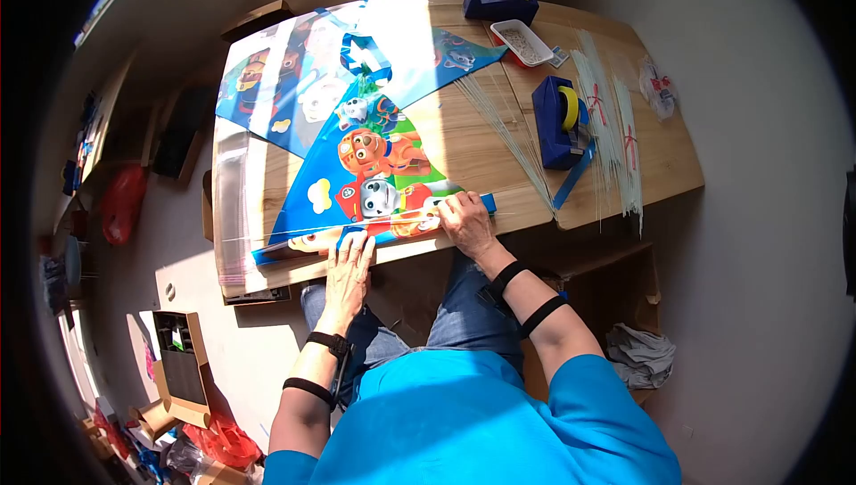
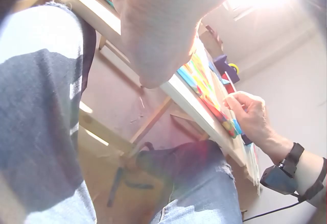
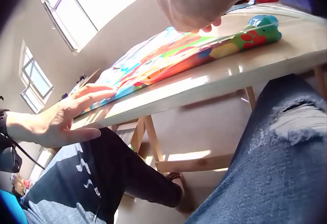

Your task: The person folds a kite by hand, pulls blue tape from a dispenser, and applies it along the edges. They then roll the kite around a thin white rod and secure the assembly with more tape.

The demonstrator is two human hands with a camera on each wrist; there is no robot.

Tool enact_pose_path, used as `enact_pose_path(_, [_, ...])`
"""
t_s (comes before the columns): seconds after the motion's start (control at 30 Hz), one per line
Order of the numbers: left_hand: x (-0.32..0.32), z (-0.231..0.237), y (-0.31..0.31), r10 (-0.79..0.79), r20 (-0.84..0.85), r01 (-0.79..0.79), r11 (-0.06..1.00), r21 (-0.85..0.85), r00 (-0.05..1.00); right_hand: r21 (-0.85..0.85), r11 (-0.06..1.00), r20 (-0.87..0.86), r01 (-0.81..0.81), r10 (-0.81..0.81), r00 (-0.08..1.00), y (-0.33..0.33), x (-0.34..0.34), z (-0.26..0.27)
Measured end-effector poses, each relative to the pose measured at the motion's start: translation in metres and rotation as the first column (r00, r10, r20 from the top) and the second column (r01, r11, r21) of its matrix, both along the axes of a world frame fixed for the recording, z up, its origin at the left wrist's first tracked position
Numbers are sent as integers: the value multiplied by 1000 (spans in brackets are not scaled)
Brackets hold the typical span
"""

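Note:
A triangular kite sheet [image 1: 321,173] printed with cartoon dogs lies on the wooden table, its near edge along the table's front. A thin pale rod [image 1: 259,234] runs along that edge, which looks folded up in a narrow strip. My left hand [image 1: 349,262] rests on the left part of the strip, its fingers straight and spread. At the right end my right hand [image 1: 467,225] pinches the kite's edge with bent fingers; the palm hides the fingertips' hold. In the right wrist view the blue and green end of the strip [image 3: 260,34] sticks out beyond this hand.
Farther back lies another printed sheet [image 1: 267,84]. Two blue tape dispensers [image 1: 555,128] with yellow cores, a white tray [image 1: 522,43] of small pieces and bundles of thin white rods [image 1: 599,119] occupy the right side. An open cardboard box [image 1: 183,360] sits on the floor at left.

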State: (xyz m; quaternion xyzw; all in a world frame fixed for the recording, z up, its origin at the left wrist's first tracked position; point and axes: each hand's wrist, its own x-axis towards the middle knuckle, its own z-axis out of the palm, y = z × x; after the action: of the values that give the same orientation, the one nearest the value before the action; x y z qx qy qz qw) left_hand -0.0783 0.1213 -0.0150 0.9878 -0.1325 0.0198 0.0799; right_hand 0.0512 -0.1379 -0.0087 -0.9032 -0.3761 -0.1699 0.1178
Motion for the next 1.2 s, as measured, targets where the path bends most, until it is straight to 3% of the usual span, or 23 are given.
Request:
enact_pose_path(0.2, [-3, 1, -1, 8, -24, -8, 1000, -19, 1000, -44, 962, 13, 269, -268, 963, -27, -17, -9])
enact_pose_path(0.47, [-3, -5, 0, 5, -16, -5, 999, 44, 1000, 2, 960, -28, 280, -280, 960, -52, -24, -25])
enact_pose_path(0.53, [-5, -6, 1, 14, -14, -13, 998, 67, 1000, 95, 951, -140, 295, -280, 950, -54, -23, -29])
enact_pose_path(0.67, [-8, -8, 4, 24, -30, -23, 999, 30, 999, 92, 954, -240, 284, -255, 936, -52, -22, -25])
enact_pose_path(0.77, [-7, -7, 4, 41, -5, -41, 993, -106, 999, 79, 969, -97, 233, -226, 969, -48, -20, -13])
enact_pose_path(0.87, [-5, -8, 7, 44, -38, -49, 990, -133, 998, -188, 972, -94, 139, -158, 983, -43, -12, -14])
enact_pose_path(0.97, [-5, 1, 6, 44, -63, -54, 986, -157, 997, -433, 898, -169, 74, -162, 972, -38, -1, -6])
enact_pose_path(1.07, [-5, -1, 6, 54, -67, -63, 987, -151, 996, -533, 845, -186, 41, -164, 969, -29, 7, -1])
enact_pose_path(1.17, [-8, -10, 6, 93, -44, -95, 994, -61, 995, -502, 865, -96, 6, -63, 993, -32, 15, -9])
enact_pose_path(1.2, [-10, -13, 7, 128, -80, -133, 989, -62, 989, -509, 861, -142, -10, -72, 987, -34, 19, -13])
